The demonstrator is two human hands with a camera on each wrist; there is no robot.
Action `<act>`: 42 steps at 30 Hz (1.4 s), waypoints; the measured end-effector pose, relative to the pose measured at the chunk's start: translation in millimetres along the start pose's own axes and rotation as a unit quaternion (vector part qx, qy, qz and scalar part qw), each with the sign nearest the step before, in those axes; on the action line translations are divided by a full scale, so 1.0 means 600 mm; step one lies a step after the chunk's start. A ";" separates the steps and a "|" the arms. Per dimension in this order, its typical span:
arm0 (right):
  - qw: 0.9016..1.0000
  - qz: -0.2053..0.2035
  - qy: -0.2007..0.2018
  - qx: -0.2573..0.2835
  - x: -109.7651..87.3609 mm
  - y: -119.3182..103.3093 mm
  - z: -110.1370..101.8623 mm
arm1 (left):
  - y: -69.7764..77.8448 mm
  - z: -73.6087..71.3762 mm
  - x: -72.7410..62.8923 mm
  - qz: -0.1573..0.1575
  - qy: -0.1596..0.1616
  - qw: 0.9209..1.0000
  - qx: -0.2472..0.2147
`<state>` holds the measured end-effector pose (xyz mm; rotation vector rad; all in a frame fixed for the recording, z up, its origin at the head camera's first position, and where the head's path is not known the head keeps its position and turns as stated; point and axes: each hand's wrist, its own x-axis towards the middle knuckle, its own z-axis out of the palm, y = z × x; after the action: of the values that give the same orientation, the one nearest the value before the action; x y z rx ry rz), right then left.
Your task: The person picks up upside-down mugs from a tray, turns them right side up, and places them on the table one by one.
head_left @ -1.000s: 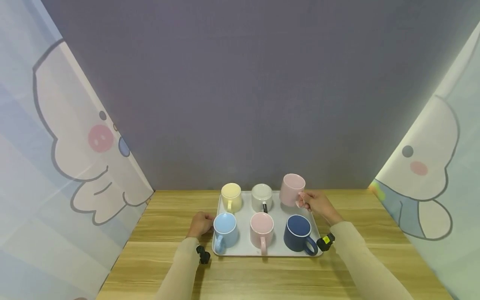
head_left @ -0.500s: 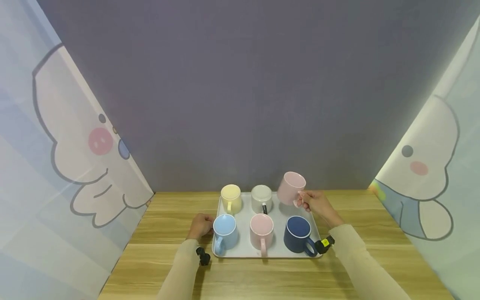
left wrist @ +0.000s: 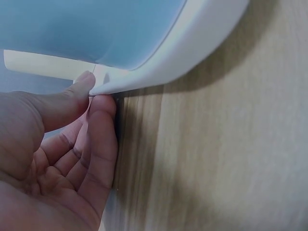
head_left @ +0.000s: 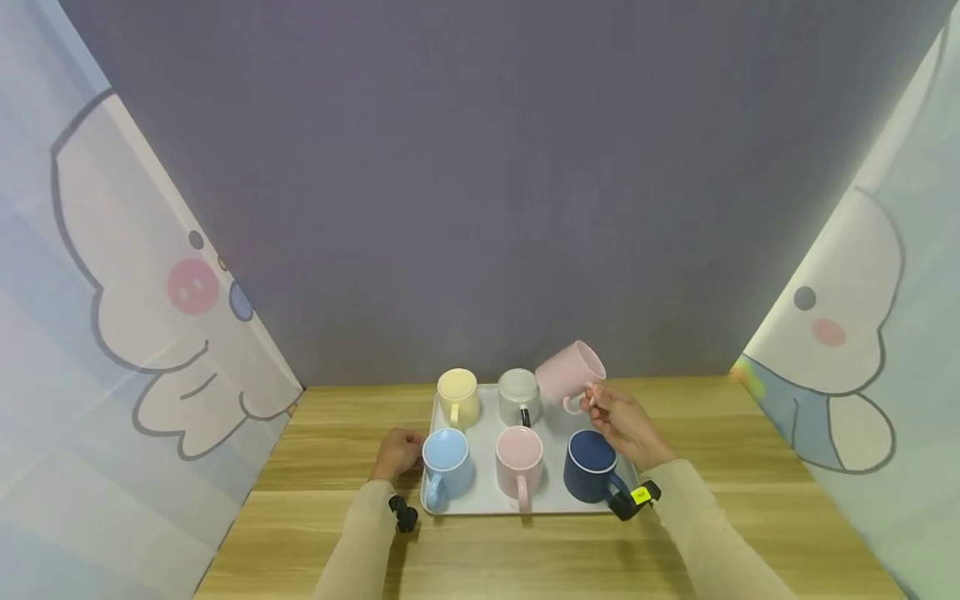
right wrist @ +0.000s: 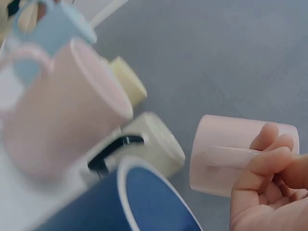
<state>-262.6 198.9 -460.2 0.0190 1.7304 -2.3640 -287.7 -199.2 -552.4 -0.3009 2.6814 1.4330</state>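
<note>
My right hand (head_left: 624, 423) grips a pink mug (head_left: 567, 372) by its handle, above the back right of the white tray (head_left: 480, 502). The mug is tilted, its mouth turned to the right and its base toward the white mug (head_left: 519, 398) with a black handle. In the right wrist view the fingers curl round that handle (right wrist: 231, 157). My left hand (head_left: 400, 453) pinches the tray's left rim (left wrist: 125, 85) between thumb and fingertips, beside the light blue mug (head_left: 447, 465).
A yellow mug (head_left: 458, 397) stands at the tray's back left. Along the front are a second pink mug (head_left: 519, 460) and a dark blue mug (head_left: 589, 467). The tray lies on a wooden table (head_left: 330, 492), before a grey backdrop (head_left: 480, 208).
The pink mug in my right hand has tipped from nearly upright to strongly tilted and shifted a little left. My left hand keeps its hold on the tray's rim.
</note>
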 end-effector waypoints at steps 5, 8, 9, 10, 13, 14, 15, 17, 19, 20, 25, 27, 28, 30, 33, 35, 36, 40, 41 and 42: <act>0.988 0.001 -0.073 0.133 -0.004 0.007 0.009 | 0.001 0.000 0.002 -0.002 0.002 1.000 0.003; 0.976 0.008 -0.106 0.190 -0.008 0.010 0.018 | 0.004 -0.001 0.000 0.001 0.004 1.000 0.003; 0.972 0.012 -0.112 0.207 -0.010 0.011 0.021 | 0.004 -0.001 -0.001 0.001 0.004 1.000 0.001; 0.968 0.015 -0.115 0.222 -0.011 0.013 0.025 | 0.004 -0.001 -0.002 0.004 0.005 1.000 0.001; 0.954 0.016 -0.138 0.266 -0.013 0.019 0.034 | 0.004 -0.002 -0.004 0.003 0.005 1.000 -0.004; 0.948 0.014 -0.150 0.281 -0.013 0.021 0.035 | 0.004 -0.002 -0.005 0.004 0.005 1.000 -0.004; 0.942 0.014 -0.160 0.296 -0.012 0.024 0.037 | 0.005 -0.002 -0.005 0.003 0.004 1.000 -0.005; 0.930 0.012 -0.173 0.325 -0.012 0.028 0.041 | 0.006 -0.002 -0.007 0.001 0.003 1.000 -0.007; 0.920 0.013 -0.178 0.350 -0.011 0.032 0.045 | 0.007 -0.003 -0.007 0.002 0.002 1.000 -0.006; 0.916 0.012 -0.179 0.358 -0.011 0.034 0.046 | 0.008 -0.003 -0.007 0.002 0.002 1.000 -0.006; 0.908 0.009 -0.164 0.386 -0.009 0.041 0.055 | 0.009 -0.003 -0.008 0.002 0.003 1.000 -0.007; 0.908 0.010 -0.155 0.390 -0.008 0.043 0.058 | 0.009 -0.002 -0.008 0.003 0.005 1.000 -0.007; 0.906 0.013 -0.149 0.395 -0.007 0.043 0.059 | 0.008 -0.001 -0.008 0.005 0.006 1.000 -0.007; 0.906 0.017 -0.140 0.399 -0.007 0.044 0.062 | 0.007 0.002 -0.006 0.010 0.004 1.000 -0.008; 0.904 0.022 -0.125 0.409 -0.006 0.045 0.066 | 0.003 0.001 -0.003 0.015 -0.008 1.000 -0.011; 0.902 0.026 -0.120 0.413 -0.006 0.045 0.069 | 0.004 -0.007 -0.004 0.025 -0.012 1.000 -0.006; 0.903 0.025 -0.118 0.412 -0.006 0.045 0.071 | 0.007 -0.012 -0.005 0.031 -0.008 0.999 0.000; 0.905 0.023 -0.111 0.410 -0.005 0.046 0.076 | 0.045 -0.035 -0.016 0.072 0.043 0.996 0.023; 0.906 0.021 -0.110 0.409 -0.005 0.046 0.076 | 0.061 -0.039 -0.021 0.083 0.061 0.994 0.023; 0.906 0.018 -0.108 0.409 -0.005 0.047 0.077 | 0.081 -0.041 -0.027 0.099 0.076 0.992 0.021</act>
<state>-249.4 147.8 -472.0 -0.0769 0.5470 -2.7425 -282.0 -191.4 -496.6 -0.1495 2.9338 1.4555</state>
